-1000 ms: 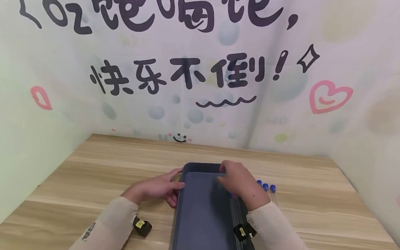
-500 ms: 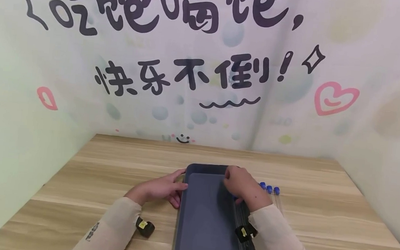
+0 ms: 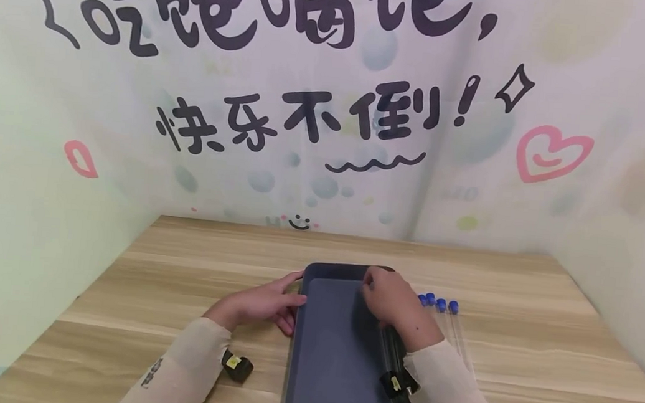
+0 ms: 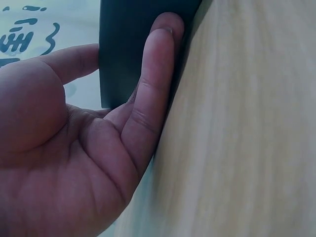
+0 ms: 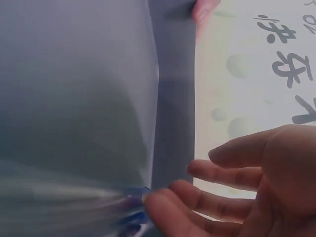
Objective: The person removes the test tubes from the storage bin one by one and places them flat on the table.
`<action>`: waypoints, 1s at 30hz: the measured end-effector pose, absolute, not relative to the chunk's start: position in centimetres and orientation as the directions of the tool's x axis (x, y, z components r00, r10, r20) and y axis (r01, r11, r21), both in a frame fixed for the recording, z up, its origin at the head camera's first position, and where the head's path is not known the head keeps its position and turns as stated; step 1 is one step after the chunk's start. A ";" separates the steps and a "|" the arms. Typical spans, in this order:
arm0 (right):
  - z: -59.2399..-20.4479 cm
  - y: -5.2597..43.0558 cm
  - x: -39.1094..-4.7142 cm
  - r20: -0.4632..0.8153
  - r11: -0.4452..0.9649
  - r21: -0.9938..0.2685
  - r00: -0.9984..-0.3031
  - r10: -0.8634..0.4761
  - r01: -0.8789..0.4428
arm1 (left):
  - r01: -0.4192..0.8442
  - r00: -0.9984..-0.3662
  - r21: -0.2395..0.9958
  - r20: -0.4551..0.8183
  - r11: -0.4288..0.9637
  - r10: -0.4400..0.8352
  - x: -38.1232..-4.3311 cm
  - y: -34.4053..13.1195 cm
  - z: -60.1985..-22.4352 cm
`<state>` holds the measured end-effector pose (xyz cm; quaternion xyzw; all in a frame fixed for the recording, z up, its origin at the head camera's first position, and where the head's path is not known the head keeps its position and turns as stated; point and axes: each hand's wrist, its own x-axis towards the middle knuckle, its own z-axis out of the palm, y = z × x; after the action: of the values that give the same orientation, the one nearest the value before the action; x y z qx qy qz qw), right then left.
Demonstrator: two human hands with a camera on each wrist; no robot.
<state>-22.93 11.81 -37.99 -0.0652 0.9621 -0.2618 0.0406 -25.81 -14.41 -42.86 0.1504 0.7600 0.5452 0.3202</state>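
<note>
A dark grey rectangular tray lies on the wooden table. My left hand holds its left side, thumb at the rim and fingers against the outer wall. My right hand is over the tray's far right part, its fingers loosely bent. In the right wrist view, a fingertip is at the blue caps of clear test tubes in the tray; nothing shows between thumb and fingers. In the head view, the tubes run along the tray's right side, mostly hidden under my right hand and wrist.
Right of the tray, several clear tubes with blue caps lie side by side on the table, partly behind my right sleeve. A printed cloth wall stands behind the table, with pale walls at both sides.
My right hand has drawn slightly nearer along the tray, its fingers more bent than before. Another blue cap shows beside it. My left hand stays at the tray's side; the view has shifted slightly.
</note>
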 end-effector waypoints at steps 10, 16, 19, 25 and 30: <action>-37.3 12.2 -22.7 0.010 0.890 -0.431 -0.987 -0.158 -0.147 | -0.126 -0.750 0.924 -0.326 0.360 0.575 -25.8 -14.3 -42.7; -37.5 12.2 -22.7 -0.071 0.842 -0.532 -0.987 -0.147 -0.087 | -0.122 -0.749 0.923 -0.326 0.364 0.576 -25.8 -14.4 -42.7; -37.6 12.2 -22.8 -0.088 0.816 -0.573 -0.984 -0.153 -0.076 | -0.120 -0.750 0.924 -0.325 0.364 0.576 -25.8 -14.4 -42.7; -38.0 12.3 -23.0 -0.134 0.745 -0.665 -0.975 -0.174 -0.041 | -0.114 -0.749 0.923 -0.323 0.367 0.579 -25.9 -14.3 -42.6; -38.6 12.5 -23.5 -0.173 0.683 -0.730 -0.966 -0.191 -0.004 | -0.117 -0.752 0.922 -0.325 0.369 0.574 -25.9 -14.3 -42.7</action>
<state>-23.46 12.47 -38.57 -0.0536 0.9096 -0.3945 0.1186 -25.88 -14.30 -42.75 0.1495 0.7633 0.5415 0.3189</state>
